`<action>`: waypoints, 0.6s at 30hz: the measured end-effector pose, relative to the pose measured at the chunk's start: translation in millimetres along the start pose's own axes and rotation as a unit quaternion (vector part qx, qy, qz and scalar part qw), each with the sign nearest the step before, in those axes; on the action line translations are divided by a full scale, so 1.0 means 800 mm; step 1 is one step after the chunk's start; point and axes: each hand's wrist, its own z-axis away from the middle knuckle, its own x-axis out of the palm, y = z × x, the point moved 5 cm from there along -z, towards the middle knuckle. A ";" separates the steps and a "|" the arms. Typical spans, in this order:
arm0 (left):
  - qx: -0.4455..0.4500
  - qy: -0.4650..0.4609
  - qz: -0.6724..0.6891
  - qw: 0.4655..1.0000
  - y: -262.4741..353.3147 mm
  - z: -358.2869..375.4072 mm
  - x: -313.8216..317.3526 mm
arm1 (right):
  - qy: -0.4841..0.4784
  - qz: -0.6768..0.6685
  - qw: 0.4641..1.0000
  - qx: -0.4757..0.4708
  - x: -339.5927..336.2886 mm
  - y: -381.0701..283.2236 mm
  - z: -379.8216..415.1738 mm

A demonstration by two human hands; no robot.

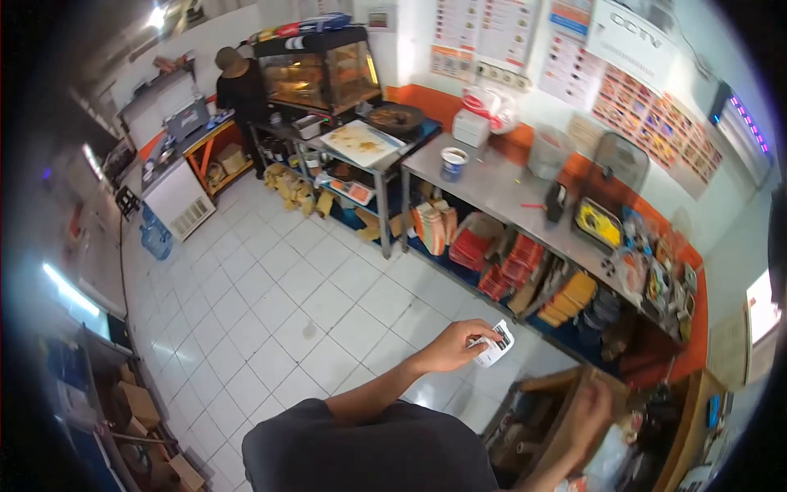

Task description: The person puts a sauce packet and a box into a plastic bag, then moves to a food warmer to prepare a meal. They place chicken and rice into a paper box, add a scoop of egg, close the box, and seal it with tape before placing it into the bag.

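Note:
A small white paper with black print [496, 348] is pinched between the thumb and fingers of my left hand [456, 345], held out over the tiled floor in front of my body. My right hand [592, 414] is lower right, blurred by motion, above an open wooden cabinet [566, 379]. Its fingers are smeared, and whether it holds anything does not show.
A steel table [512, 190] carries a white tub [453, 163] and a tray of yellow food [598, 224]. Red and yellow packages sit on its lower shelf. Beyond stand a cutting board [362, 144], a glass display cabinet [299, 80] and a person in dark clothes [243, 94].

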 end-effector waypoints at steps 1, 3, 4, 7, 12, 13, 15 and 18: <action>0.008 0.015 0.001 1.000 -0.004 0.009 -0.035 | -0.182 0.013 0.982 -0.055 0.079 -0.015 -0.011; 0.066 0.054 -0.029 0.996 -0.012 0.025 -0.105 | -0.277 -0.184 0.943 0.004 0.236 0.009 0.000; 0.075 0.071 -0.024 0.994 -0.014 0.032 -0.135 | -0.296 -0.291 0.910 0.000 0.323 0.065 0.018; -0.020 0.137 -0.013 0.990 -0.039 0.061 -0.227 | -0.442 -0.139 0.877 0.129 0.455 0.216 0.128; -0.074 0.259 0.025 0.963 -0.053 0.106 -0.387 | -0.560 -0.026 0.757 0.335 0.497 0.211 0.234; -0.064 0.314 0.007 0.947 -0.068 0.114 -0.418 | -0.570 -0.010 0.741 0.355 0.507 0.205 0.234; -0.132 0.396 0.011 0.909 -0.094 0.128 -0.474 | -0.575 0.000 0.717 0.395 0.531 0.193 0.224; -0.100 0.440 -0.038 0.892 -0.106 0.123 -0.560 | -0.560 -0.015 0.697 0.447 0.584 0.174 0.199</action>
